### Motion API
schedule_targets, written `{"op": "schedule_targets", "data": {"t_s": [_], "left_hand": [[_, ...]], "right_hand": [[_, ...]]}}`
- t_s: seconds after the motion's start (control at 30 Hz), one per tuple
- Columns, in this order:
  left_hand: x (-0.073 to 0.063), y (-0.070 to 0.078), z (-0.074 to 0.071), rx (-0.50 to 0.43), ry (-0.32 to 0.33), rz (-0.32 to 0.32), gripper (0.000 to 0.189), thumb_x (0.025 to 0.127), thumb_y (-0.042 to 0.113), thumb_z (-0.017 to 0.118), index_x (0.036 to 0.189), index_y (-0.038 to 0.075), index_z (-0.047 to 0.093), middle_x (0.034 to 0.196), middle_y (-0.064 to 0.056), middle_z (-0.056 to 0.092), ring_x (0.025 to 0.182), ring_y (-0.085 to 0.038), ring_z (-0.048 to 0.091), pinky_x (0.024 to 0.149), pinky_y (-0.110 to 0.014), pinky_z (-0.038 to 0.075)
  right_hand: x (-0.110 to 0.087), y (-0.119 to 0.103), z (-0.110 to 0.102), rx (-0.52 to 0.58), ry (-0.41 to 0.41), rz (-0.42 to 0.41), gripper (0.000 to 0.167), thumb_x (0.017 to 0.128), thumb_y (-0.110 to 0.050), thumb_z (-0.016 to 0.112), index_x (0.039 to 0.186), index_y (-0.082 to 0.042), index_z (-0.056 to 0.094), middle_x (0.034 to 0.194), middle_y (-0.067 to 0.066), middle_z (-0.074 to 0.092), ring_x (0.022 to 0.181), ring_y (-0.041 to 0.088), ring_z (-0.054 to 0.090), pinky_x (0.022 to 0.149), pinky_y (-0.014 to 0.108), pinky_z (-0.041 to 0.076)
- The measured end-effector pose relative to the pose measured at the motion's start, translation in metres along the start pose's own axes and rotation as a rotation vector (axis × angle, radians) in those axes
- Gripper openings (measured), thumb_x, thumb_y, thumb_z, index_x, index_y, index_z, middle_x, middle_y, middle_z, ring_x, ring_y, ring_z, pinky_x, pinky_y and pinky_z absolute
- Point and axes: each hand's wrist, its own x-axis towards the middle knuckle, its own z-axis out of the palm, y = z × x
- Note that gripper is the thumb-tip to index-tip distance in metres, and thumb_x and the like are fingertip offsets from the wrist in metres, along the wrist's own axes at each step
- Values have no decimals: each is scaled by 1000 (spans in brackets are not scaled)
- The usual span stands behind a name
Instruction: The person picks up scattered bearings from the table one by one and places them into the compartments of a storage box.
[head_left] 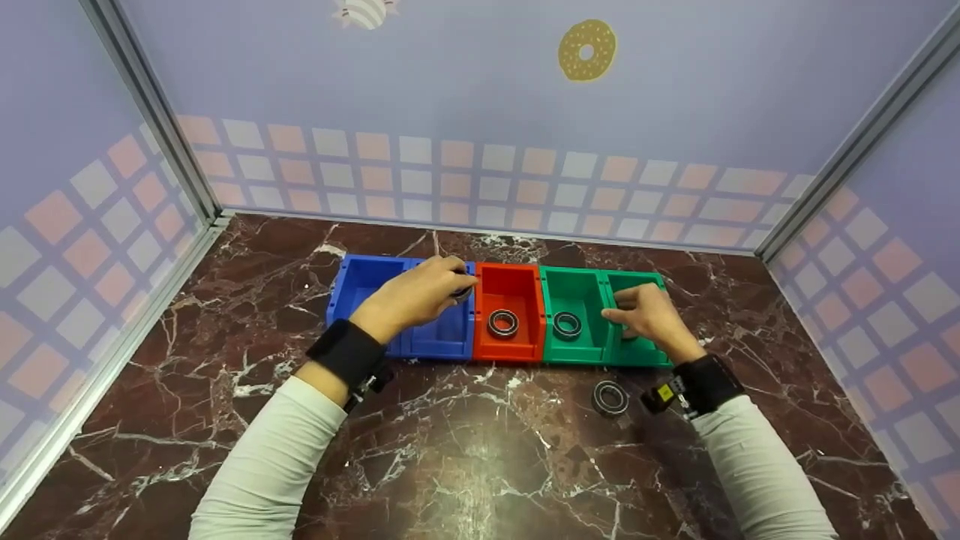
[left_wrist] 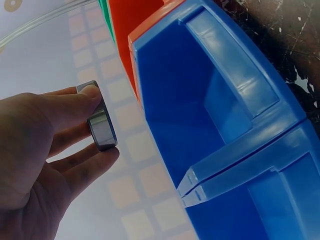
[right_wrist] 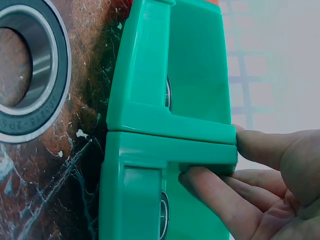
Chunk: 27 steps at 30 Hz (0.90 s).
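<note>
My left hand (head_left: 420, 296) pinches a ball bearing (left_wrist: 103, 125) between thumb and fingers, above the right-hand blue bin (head_left: 439, 341). My right hand (head_left: 649, 315) is at the two green bins, its thumb and fingers on either side of their adjoining walls (right_wrist: 200, 145), pinching them. A bearing (head_left: 567, 325) lies in the left green bin (head_left: 574, 281). Another bearing (right_wrist: 164, 215) shows partly in the right green bin (right_wrist: 135, 200), mostly hidden by its front wall. The red bin (head_left: 510, 277) holds one bearing (head_left: 502, 323).
One more bearing (head_left: 610, 397) lies on the dark marbled table (head_left: 450, 450), in front of the green bins. A second blue bin (head_left: 367, 277) stands at the left end of the row. Patterned panels (head_left: 480, 90) enclose the back and sides.
</note>
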Motion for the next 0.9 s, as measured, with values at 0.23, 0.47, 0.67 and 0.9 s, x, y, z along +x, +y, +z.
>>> {"op": "schedule_targets", "data": {"t_s": [0.23,0.47,0.67,0.9], "left_hand": [[1,-9,7,-13,-17,-34,44,88,6,72,130,12,65,124,-15,62,116,-34,60,104,-45,49],[0,-17,12,-18,-1,-45,37,87,5,73,123,10,68,124,-17,64,115,-36,60,105,-46,48],[0,-21,17,-26,3,-43,37,87,5,73,123,9,68,120,-17,64,112,-35,61,102,-47,49],[0,-24,25,-30,-11,-59,34,88,4,71,121,9,68,117,-16,64,111,-33,61,103,-47,48]], "right_hand": [[0,1,0,-2,3,-9,61,95,-19,67,143,10,43,139,36,50,116,43,63,77,35,62],[0,1,0,-9,14,-16,59,95,-18,66,142,11,44,138,36,50,114,43,64,77,36,62],[0,1,0,8,8,-15,59,95,-18,66,142,10,44,139,35,51,116,42,63,80,39,62],[-1,2,0,3,0,-23,59,96,-18,66,143,8,44,140,35,50,115,42,64,80,37,62]]}}
